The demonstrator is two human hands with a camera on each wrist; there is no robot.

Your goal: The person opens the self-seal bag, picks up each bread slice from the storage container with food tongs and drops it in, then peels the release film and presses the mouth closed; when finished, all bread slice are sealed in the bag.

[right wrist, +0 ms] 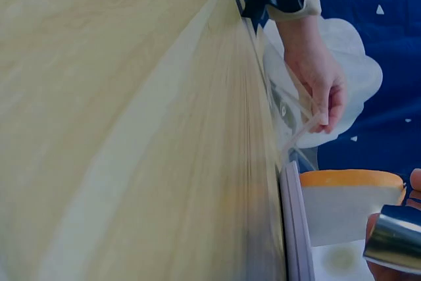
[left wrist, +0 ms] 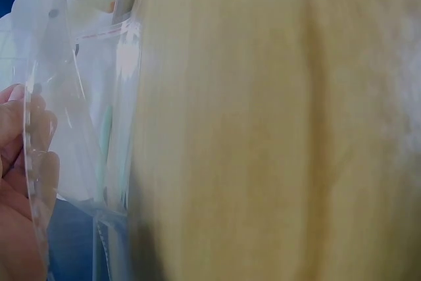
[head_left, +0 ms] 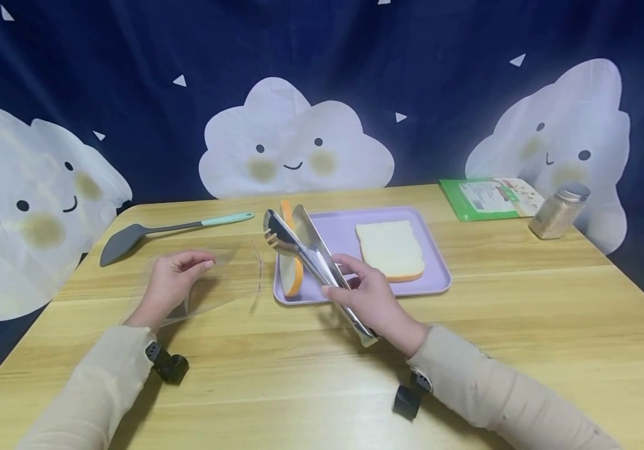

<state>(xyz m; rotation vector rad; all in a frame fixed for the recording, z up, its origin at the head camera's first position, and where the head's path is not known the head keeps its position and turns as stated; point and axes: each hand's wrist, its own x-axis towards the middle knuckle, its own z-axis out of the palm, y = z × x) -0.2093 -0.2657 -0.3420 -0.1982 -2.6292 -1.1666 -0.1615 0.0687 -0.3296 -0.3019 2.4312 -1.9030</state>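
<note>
My left hand (head_left: 178,278) pinches the edge of a clear plastic bag (head_left: 232,281), which spreads toward the tray; its transparent film (left wrist: 72,116) fills the left side of the left wrist view. Metal food tongs (head_left: 313,240) are gripped in my right hand (head_left: 369,294). Between their arms a bread slice (head_left: 294,281) with an orange crust stands on edge at the left end of a purple tray (head_left: 333,228). Whether that slice touches the tray I cannot tell. Another bread slice (head_left: 389,247) lies flat on the tray's right half.
Behind the bag lies a grey spatula (head_left: 172,226) with a mint handle. A green and white packet (head_left: 482,199) and a shaker jar (head_left: 559,211) with a metal lid are at the back right of the wooden table (head_left: 299,375). A dark blue cloud-print cloth (head_left: 440,37) hangs behind.
</note>
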